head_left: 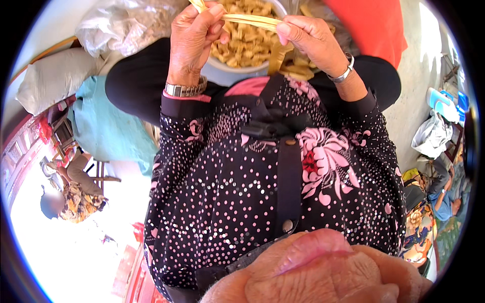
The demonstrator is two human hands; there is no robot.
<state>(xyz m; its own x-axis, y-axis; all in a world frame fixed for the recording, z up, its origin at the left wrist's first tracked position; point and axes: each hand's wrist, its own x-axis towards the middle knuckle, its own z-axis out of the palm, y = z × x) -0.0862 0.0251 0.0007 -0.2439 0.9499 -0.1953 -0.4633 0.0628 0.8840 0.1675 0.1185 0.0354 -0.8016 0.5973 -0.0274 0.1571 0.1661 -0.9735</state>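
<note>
My left hand [194,38] pinches one end of a pale yellow strip [250,19], which looks like a twisted straw or husk band. My right hand [316,43] pinches its other end between thumb and fingers. The strip is stretched almost level between them, with a short piece sticking up past my left fingers. Below and beyond it is a white basin [216,63] of many yellow-brown crinkled pieces [241,43]. More yellowish strips [297,70] lie beside the basin, under my right hand. What the pieces are made of I cannot tell.
A clear plastic bag [118,25] lies at the far left, above a grey sack [58,78] and a teal cloth [108,118]. Red cloth [374,22] is at the far right. One person [81,187] sits at left; others [444,199] are at right.
</note>
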